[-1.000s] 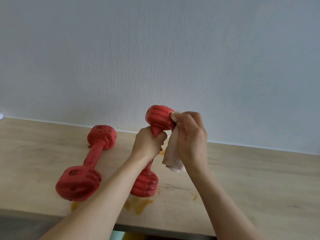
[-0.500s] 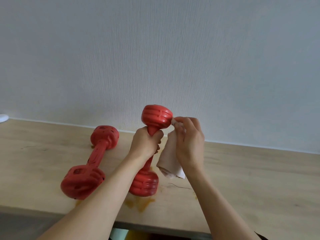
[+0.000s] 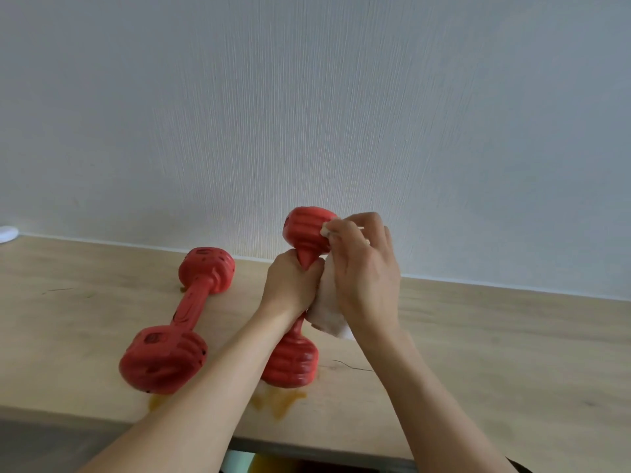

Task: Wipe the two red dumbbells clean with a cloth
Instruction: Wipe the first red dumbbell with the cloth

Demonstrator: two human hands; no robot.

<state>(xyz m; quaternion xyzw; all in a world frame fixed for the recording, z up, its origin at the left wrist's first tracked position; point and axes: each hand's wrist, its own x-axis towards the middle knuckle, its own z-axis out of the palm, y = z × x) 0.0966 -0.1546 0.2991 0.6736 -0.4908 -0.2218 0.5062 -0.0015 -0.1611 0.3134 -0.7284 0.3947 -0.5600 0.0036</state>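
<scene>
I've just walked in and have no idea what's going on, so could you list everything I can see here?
standing dumbbell: one, red, on end on the table, lower head over an orange stain
lying dumbbell: one, red, flat on the table, left of the standing one
cloth: one, white, against the standing dumbbell's upper head, hanging below the right hand
table: one, light wood, against the wall
stains: orange, near the table's front edge
wall: pale grey, textured, behind the table
left hand: grips the standing dumbbell's handle
right hand: holds the cloth

Soft even daylight, faint shadows, slight wide-angle edge bending
</scene>
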